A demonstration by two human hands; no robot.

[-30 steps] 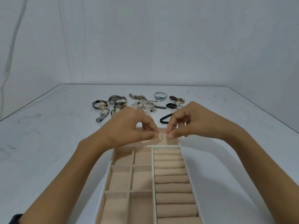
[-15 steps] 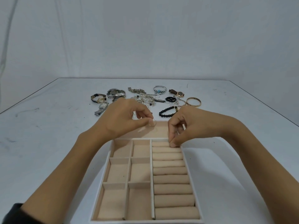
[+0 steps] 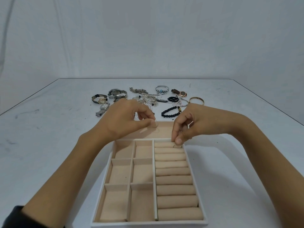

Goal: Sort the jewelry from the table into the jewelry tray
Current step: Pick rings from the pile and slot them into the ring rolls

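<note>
In the head view, your left hand (image 3: 126, 119) pinches a thin ring (image 3: 155, 124) between thumb and forefinger, above the far compartment of the jewelry tray (image 3: 148, 225). Your right hand (image 3: 194, 124) pinches a second ring (image 3: 177, 146) down at the farthest slot of the ring rolls (image 3: 172, 178). Both rings look light, stiff and slippery, so grip the band by its edges. Your fingertips cover most of the second ring, so its depth in the slot is unclear. The tangled chains (image 3: 148, 97) beyond blur together.
</note>
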